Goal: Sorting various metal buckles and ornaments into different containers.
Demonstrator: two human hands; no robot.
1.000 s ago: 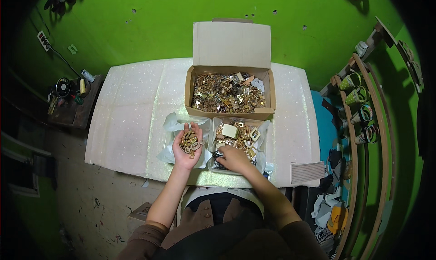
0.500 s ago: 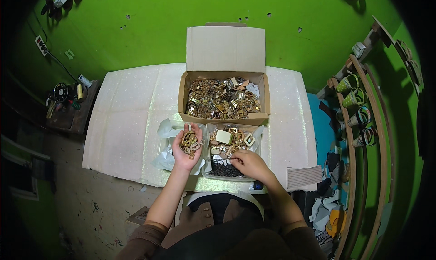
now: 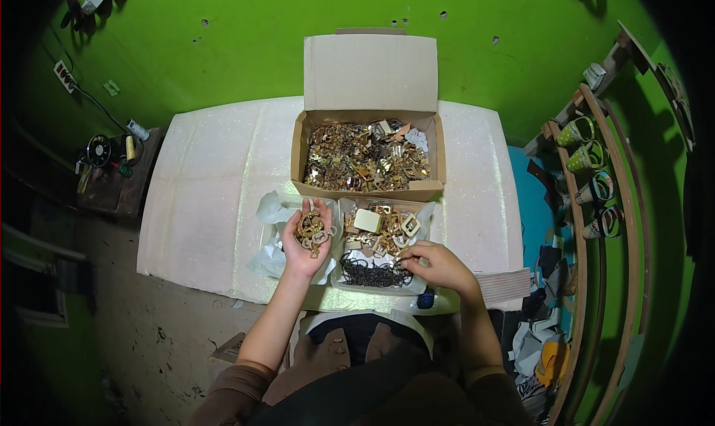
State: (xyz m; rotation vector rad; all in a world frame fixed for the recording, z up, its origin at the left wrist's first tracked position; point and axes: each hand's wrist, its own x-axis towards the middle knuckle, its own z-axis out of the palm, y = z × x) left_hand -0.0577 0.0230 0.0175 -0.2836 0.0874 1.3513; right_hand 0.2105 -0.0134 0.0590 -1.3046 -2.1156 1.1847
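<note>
My left hand (image 3: 300,252), palm up with its fingers curled, cradles a small heap of gold-coloured metal fittings (image 3: 312,232), some ring-shaped. It is above a tray lined with pale blue wrapping (image 3: 268,266). My right hand (image 3: 430,263) is closed, thumb and fingertips together, at the right side of a clear plastic tray (image 3: 417,287). Whatever the fingertips grip is too small to make out. That tray contains gold buckles and fittings (image 3: 387,240), a cream square piece (image 3: 367,220), a framed square buckle (image 3: 410,226) and a tangle of black chain-like strands (image 3: 376,272) near my right fingers.
Behind the trays an open cardboard box (image 3: 372,191) is full of mixed metal fittings. A striped card (image 3: 503,284) and a dark blue round item (image 3: 425,299) lie by the table's front edge. Shoes (image 3: 585,158) hang on a wooden rack at right.
My right hand has shifted right and slightly down from the gold pieces to the tray's right side. The black strands look spread and raised. My left hand stays almost still.
</note>
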